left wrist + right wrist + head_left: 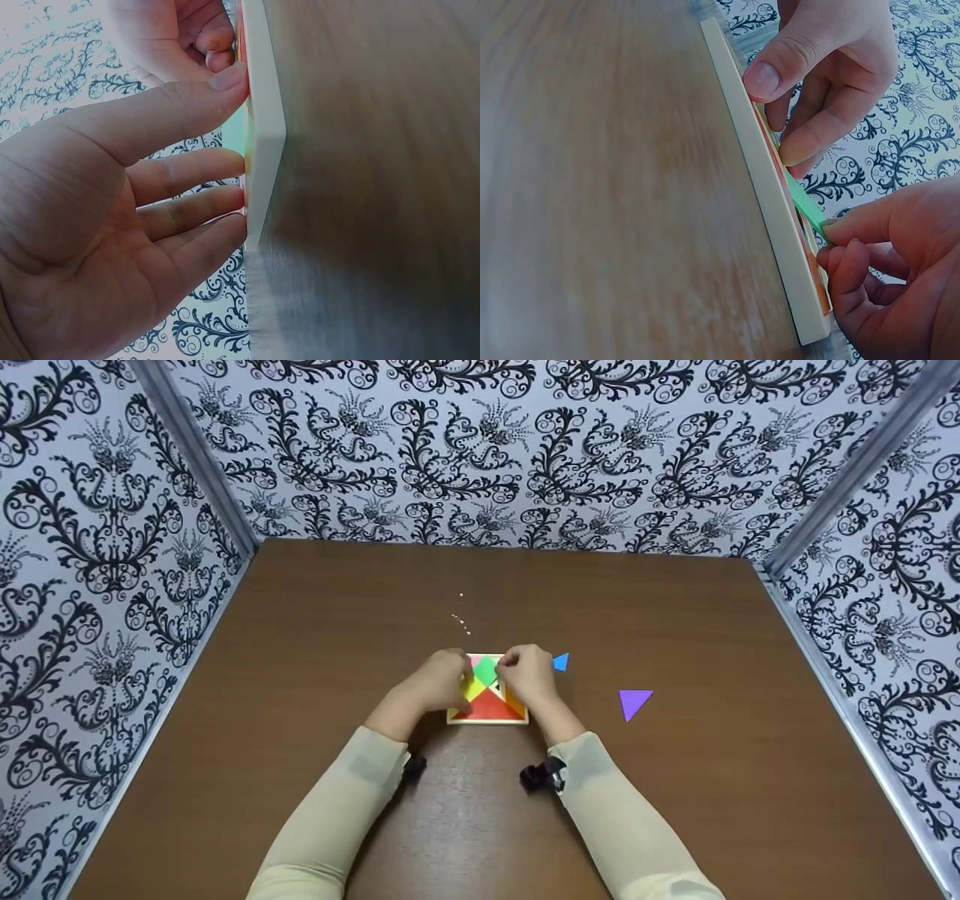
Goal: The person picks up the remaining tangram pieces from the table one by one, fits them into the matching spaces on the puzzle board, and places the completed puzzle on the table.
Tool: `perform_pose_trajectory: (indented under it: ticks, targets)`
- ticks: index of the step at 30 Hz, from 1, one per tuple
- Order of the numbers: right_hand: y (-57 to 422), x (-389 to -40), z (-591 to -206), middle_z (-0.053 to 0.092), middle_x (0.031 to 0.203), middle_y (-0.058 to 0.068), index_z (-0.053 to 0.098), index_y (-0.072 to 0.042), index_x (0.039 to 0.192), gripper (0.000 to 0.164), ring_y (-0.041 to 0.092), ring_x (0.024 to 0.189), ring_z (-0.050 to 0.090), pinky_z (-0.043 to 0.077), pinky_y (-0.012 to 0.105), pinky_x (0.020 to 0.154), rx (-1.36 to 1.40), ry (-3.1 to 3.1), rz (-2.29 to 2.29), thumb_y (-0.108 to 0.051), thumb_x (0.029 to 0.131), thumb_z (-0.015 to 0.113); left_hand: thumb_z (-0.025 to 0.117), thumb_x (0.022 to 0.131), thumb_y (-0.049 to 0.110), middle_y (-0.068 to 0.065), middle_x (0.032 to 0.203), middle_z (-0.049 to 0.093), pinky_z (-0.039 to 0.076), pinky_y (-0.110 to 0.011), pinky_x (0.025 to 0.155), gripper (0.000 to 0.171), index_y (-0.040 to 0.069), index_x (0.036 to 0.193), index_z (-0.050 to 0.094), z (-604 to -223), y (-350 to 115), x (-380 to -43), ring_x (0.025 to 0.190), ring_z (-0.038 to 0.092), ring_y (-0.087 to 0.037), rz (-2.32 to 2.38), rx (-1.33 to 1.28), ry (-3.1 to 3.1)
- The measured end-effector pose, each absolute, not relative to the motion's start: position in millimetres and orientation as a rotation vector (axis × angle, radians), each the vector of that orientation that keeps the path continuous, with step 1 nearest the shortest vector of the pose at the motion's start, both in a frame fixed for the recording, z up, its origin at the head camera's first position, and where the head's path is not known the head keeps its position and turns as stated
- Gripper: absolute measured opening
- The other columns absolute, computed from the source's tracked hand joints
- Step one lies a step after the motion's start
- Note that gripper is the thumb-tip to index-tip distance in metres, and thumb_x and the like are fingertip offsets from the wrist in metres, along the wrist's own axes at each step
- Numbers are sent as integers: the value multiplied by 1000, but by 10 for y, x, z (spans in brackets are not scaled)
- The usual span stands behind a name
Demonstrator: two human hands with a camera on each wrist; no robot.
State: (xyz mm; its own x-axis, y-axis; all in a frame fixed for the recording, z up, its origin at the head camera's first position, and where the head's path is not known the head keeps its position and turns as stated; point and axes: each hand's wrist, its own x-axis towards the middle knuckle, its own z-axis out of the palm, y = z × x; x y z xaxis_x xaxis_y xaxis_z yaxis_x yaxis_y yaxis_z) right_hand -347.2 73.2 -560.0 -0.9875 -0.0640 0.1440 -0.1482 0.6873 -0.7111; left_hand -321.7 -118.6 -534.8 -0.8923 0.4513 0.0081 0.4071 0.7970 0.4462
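On the brown tabletop (315,615) we see a pale, shallow tray (487,722) between two hands. In it lie a red piece (489,708), an orange piece (515,704), a yellow piece (474,688) and a pink piece; a dark mark (497,687) on its bared floor is too small for us to read. The right hand (529,673) pinches a green piece (487,670), tilted up at the tray. The left hand (433,682) stands spread, thumb and fingertips touching the tray's contents. To the right we find a blue piece (561,662) and, farther off, a purple triangle (634,703).
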Motion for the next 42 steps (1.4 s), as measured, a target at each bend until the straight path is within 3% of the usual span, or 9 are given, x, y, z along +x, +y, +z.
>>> perform_pose_trajectory:
  ticks: [14, 24, 42]
  targets:
    - [751, -3481, -5609, 79, 82, 10, 81, -5, 80, 7, 31, 80, 72, 62, 44, 79, 177, -2786, 1219, -8, 86, 79, 99, 69, 17, -16, 119, 71, 55, -46, 102, 55, -3, 115, 76, -5365, -1181, -3234, 111, 66, -36, 718, 678, 2842]
    - [752, -3491, -5589, 79, 81, 8, 82, -7, 79, 7, 29, 79, 72, 59, 40, 74, 177, -2793, 1147, -10, 85, 80, 99, 70, 19, -15, 120, 70, 55, -46, 104, 48, 1, 109, 79, -5367, -1177, -3249, 115, 65, -37, 681, 687, 2851]
    - [738, -3485, -5610, 81, 85, 8, 84, -8, 83, 5, 30, 83, 75, 63, 44, 80, 234, -2792, 1147, -9, 85, 80, 97, 74, 21, -12, 124, 67, 56, -44, 101, 47, 3, 113, 77, -5347, -1190, -3221, 115, 65, -32, 646, 638, 2818]
